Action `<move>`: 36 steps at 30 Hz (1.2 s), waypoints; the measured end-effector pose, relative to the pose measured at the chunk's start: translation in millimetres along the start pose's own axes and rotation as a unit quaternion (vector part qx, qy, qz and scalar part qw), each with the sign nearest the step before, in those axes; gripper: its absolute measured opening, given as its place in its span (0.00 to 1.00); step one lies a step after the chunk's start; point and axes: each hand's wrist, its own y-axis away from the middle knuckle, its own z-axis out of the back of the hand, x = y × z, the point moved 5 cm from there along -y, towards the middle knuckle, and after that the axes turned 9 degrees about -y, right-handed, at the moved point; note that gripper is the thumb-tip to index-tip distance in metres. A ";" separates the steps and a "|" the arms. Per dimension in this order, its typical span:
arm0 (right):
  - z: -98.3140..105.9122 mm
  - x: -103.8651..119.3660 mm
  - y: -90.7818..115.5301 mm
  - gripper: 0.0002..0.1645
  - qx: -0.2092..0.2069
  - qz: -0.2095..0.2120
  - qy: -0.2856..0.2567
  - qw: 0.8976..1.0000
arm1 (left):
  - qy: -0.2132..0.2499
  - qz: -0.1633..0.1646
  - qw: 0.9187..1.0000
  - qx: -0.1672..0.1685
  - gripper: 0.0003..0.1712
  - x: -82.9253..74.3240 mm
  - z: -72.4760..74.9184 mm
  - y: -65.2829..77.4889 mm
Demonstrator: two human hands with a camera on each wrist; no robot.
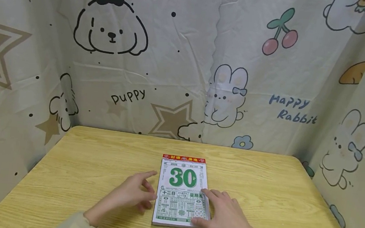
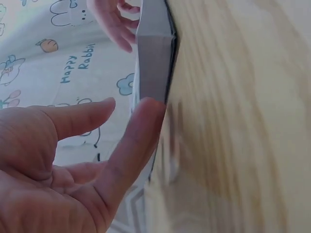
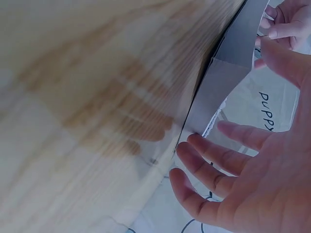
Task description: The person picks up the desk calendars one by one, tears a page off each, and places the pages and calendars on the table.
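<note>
A thick tear-off calendar (image 1: 182, 196) lies flat on the wooden table, its red header away from me and a large green 30 on the top page. My left hand (image 1: 133, 191) is at its left side with fingers spread; in the left wrist view one fingertip (image 2: 148, 109) meets the block's side (image 2: 154, 68). At the right side, my right hand (image 1: 226, 216) has its thumb over the lower right corner of the page. Its other fingers (image 3: 209, 150) extend along the right side in the right wrist view. Neither hand grips the block.
The light wooden table (image 1: 103, 150) extends on both sides of the calendar. A pale curtain (image 1: 175, 63) printed with puppies, rabbits and stars hangs behind the table's far edge and along both sides.
</note>
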 end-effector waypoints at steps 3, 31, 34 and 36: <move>-0.3 -0.5 -1.2 0.58 -0.001 0.006 0.001 1.000 | 0.018 0.000 1.000 0.009 0.50 1.4 -5.3 -2.4; -2.4 -7.8 -3.7 0.58 0.011 -0.009 -0.018 1.000 | 0.001 0.009 1.000 -0.008 0.46 0.3 -13.3 -4.5; -2.6 -8.1 -3.7 0.58 0.012 -0.009 -0.020 1.000 | 0.002 0.010 1.000 -0.007 0.46 0.6 -13.7 -4.5; -2.4 -7.9 -3.7 0.57 0.008 -0.008 -0.018 1.000 | 0.003 0.010 1.000 -0.007 0.47 0.7 -14.0 -4.4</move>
